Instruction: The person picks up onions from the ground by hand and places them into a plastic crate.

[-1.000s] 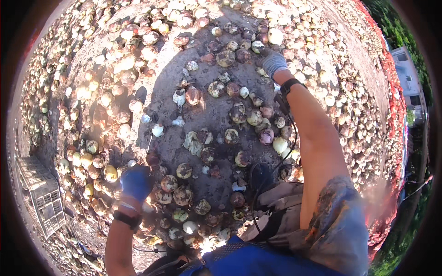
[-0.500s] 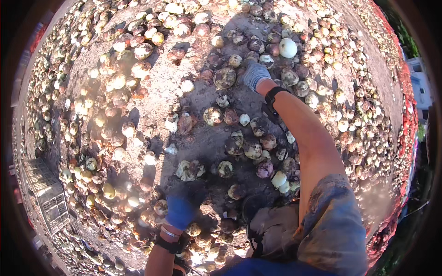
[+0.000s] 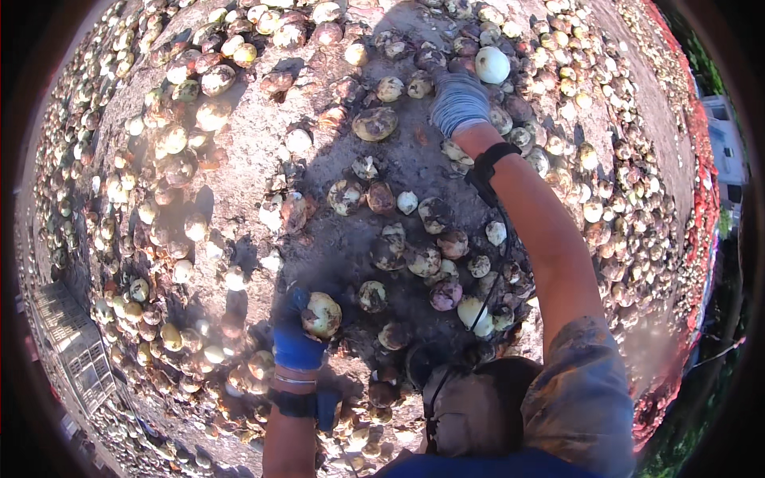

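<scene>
Left hand (image 3: pixel 296 338) in a blue knit glove, dark band at the wrist; grip closed round a dirty round onion (image 3: pixel 322 315), pale yellow-green skin with brown soil patches; onion sits at the fingertips, lifted just above the ground (image 3: pixel 263 143), low and left of centre in the view.

Right hand (image 3: pixel 458 102) in a grey-blue knit glove, black strap on the wrist; arm stretched far forward, fingers curled down onto the heap of bulbs near the top; whether that grip has closed on anything I cannot tell, palm faces away; a large clean white onion (image 3: pixel 492 64) lies just beside it, to its upper right, apart from the glove.

Ground is dry cracked grey-brown dirt, gritty, strewn with loose papery skins; onions all over it, mostly round, muddy, some with split peeling skins; one big flattened mud-caked bulb (image 3: pixel 375 123) left of the right hand; a purple-red onion (image 3: pixel 445 294) and a white one (image 3: pixel 472 311) touching near the person's own shadow; shadow covers the middle strip, sunlit bulbs either side glare pale yellow.

Slatted plastic crate (image 3: pixel 72 350) at the left rim, grey, ribbed walls; red mesh edging (image 3: pixel 705 183) along the right rim.
</scene>
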A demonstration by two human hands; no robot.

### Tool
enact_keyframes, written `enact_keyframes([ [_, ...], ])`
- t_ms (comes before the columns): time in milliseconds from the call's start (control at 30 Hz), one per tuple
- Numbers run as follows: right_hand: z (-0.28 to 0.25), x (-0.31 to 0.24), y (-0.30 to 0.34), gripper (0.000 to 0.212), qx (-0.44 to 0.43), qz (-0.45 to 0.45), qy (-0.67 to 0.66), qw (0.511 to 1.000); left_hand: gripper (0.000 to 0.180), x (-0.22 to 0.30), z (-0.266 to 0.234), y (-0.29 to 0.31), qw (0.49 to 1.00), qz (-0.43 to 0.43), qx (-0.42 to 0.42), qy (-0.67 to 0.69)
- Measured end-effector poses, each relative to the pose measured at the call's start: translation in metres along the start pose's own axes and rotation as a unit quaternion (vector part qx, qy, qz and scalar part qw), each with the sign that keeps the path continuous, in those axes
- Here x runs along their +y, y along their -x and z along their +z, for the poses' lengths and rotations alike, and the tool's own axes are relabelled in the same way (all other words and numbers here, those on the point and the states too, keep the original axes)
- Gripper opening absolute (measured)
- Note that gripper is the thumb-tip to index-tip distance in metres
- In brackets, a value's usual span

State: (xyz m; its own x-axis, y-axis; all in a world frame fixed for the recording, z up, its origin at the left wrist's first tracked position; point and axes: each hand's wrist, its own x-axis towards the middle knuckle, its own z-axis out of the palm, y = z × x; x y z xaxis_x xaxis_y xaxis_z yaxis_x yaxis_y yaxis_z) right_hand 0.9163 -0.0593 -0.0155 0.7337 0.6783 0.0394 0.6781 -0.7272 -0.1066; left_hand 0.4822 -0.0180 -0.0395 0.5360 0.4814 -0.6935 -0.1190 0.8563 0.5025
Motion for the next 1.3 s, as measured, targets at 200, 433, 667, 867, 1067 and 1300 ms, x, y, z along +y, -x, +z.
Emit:
enact_keyframes([
  [200,0.037,0.040,-0.021,0.044,-0.042,0.100,-0.020,0.994,0.037,-0.004,0.021,0.026,0.989,-0.039,-0.071,-0.126],
  [433,0.000,-0.042,0.082,0.069,-0.083,0.012,-0.372,0.925,0.070,0.004,0.021,0.034,0.992,-0.028,-0.094,-0.074],
  [667,-0.048,-0.111,0.210,0.066,-0.248,-0.403,-0.260,0.841,0.083,-0.009,0.028,0.028,0.983,-0.048,-0.167,-0.055],
  [867,-0.056,-0.062,0.186,0.062,-0.182,-0.283,-0.343,0.877,0.064,-0.024,-0.017,0.040,0.987,-0.124,-0.092,0.038],
  [1067,-0.022,0.073,0.069,0.054,-0.033,0.085,0.052,0.994,0.079,-0.011,0.011,0.062,0.989,-0.048,-0.141,-0.022],
  [1300,0.001,0.095,0.030,0.060,-0.109,0.071,0.156,0.979,0.085,-0.018,-0.001,0.082,0.991,-0.095,-0.076,-0.047],
])
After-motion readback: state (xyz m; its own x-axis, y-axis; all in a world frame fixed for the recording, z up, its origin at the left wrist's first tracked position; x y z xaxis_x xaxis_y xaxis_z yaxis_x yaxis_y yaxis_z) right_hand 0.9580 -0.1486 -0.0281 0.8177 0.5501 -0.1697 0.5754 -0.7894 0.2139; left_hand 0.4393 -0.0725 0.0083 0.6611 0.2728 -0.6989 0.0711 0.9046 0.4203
